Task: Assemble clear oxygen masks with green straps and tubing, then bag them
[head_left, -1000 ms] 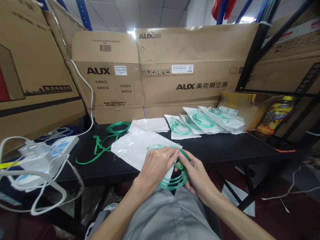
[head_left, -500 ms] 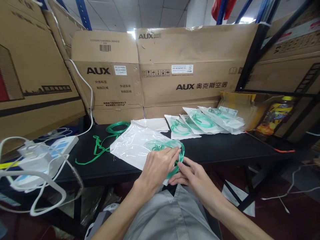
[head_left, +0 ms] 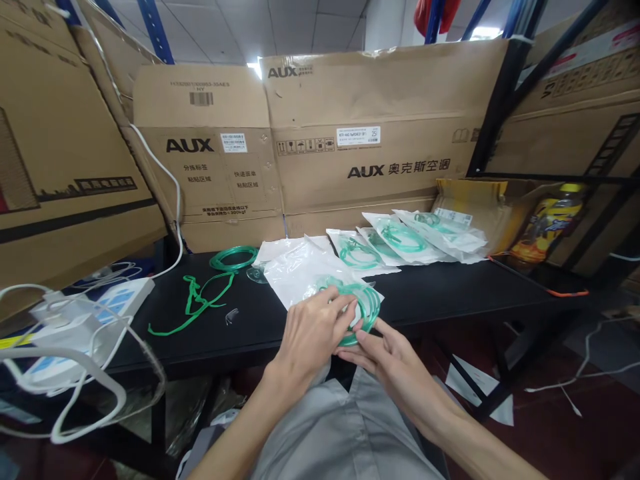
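A coil of green clear tubing (head_left: 371,308) lies at the near end of a white pouch (head_left: 295,270), close to the table's front edge. My left hand (head_left: 313,328) is closed over the coil's left side, with curled fingers pressing on it. From the right, my right hand (head_left: 387,348) pinches the coil's lower right edge between thumb and fingers. More green, clear material shows under my left fingers, but its shape is partly hidden. Whether the coil is inside the pouch or on it, I cannot tell.
Several pouches with green tubing (head_left: 403,237) lie behind to the right. Left are another green coil (head_left: 234,257), a green strap (head_left: 197,303) and a small clear piece (head_left: 231,316). A power strip (head_left: 120,300) with cables stands far left, a bottle (head_left: 547,223) far right.
The white pouch has turned and shifted right, uncovering clear pieces beside the green strap and coil. More of the held coil shows between my hands. The view has shifted slightly.
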Demonstrator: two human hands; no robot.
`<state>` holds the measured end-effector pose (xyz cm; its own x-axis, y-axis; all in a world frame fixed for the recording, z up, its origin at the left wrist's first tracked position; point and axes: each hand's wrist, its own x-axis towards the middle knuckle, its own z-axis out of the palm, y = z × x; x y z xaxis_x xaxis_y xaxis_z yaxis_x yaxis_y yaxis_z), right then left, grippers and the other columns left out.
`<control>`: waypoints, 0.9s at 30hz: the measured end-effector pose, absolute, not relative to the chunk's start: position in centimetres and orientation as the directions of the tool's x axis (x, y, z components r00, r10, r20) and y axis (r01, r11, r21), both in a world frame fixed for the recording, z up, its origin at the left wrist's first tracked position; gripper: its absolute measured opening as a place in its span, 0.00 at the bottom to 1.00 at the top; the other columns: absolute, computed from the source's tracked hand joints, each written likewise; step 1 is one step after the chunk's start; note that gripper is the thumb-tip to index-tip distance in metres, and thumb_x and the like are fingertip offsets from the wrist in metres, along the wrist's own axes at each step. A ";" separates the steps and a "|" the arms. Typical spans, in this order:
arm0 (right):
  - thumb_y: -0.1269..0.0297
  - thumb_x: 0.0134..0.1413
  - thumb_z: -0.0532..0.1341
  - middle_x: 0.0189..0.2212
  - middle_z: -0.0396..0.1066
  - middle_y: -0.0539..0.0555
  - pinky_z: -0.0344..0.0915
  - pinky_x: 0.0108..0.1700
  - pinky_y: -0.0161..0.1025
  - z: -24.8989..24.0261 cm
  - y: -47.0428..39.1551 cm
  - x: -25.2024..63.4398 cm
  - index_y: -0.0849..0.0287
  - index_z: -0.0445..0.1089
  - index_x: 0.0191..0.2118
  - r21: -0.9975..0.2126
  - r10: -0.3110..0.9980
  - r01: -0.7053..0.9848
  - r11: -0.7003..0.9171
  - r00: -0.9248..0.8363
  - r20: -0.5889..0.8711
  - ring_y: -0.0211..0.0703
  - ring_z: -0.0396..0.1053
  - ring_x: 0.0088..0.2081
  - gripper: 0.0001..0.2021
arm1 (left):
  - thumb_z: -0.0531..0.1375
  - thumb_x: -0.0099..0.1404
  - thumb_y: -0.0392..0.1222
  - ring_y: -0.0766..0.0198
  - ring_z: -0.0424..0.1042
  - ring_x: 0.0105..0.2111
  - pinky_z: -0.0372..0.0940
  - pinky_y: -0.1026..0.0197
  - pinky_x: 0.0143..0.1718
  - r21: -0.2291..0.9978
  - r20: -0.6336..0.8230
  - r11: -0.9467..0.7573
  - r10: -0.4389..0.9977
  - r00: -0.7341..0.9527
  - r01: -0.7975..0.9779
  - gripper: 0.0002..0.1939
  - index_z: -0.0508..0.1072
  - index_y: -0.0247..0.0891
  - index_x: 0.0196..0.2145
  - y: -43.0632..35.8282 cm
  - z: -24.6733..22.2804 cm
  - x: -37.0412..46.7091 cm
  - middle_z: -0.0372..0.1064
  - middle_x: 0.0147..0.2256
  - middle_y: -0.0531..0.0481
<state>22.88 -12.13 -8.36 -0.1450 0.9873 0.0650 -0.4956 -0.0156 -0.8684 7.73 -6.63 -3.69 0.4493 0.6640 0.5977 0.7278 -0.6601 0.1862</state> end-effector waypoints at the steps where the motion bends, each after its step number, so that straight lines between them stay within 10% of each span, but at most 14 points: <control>1: 0.58 0.64 0.66 0.46 0.79 0.57 0.69 0.63 0.54 -8.4 -12.1 23.1 0.60 0.68 0.58 -0.869 0.987 -0.495 -0.002 -0.138 0.076 0.50 0.79 0.49 0.21 | 0.58 0.74 0.46 0.60 0.76 0.39 0.62 0.62 0.29 0.139 0.610 -0.636 0.659 0.440 0.759 0.10 0.79 0.47 0.46 -6.6 -3.6 7.6 0.76 0.41 0.52; 10: 0.56 0.64 0.66 0.43 0.79 0.55 0.70 0.62 0.49 -8.0 -11.9 23.5 0.59 0.70 0.50 -0.892 0.997 -0.452 0.022 -0.060 0.055 0.48 0.79 0.49 0.15 | 0.52 0.77 0.35 0.59 0.73 0.43 0.66 0.57 0.44 0.122 0.502 -0.799 0.562 0.658 0.589 0.09 0.72 0.38 0.46 -6.4 -3.6 7.6 0.73 0.41 0.50; 27: 0.52 0.62 0.66 0.27 0.76 0.54 0.75 0.40 0.42 -7.3 -10.9 24.7 0.67 0.71 0.55 -0.965 0.980 -0.261 -0.024 -0.195 0.029 0.42 0.77 0.29 0.24 | 0.49 0.78 0.36 0.59 0.72 0.42 0.65 0.57 0.41 0.154 0.501 -0.821 0.544 0.673 0.549 0.09 0.69 0.38 0.43 -6.9 -3.3 8.0 0.71 0.42 0.48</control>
<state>24.69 -10.91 -7.29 -0.1945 0.9805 0.0286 -0.2607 -0.0236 -0.9651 7.95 -6.95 -3.27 0.6734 0.5440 0.5007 0.5493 -0.8214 0.1537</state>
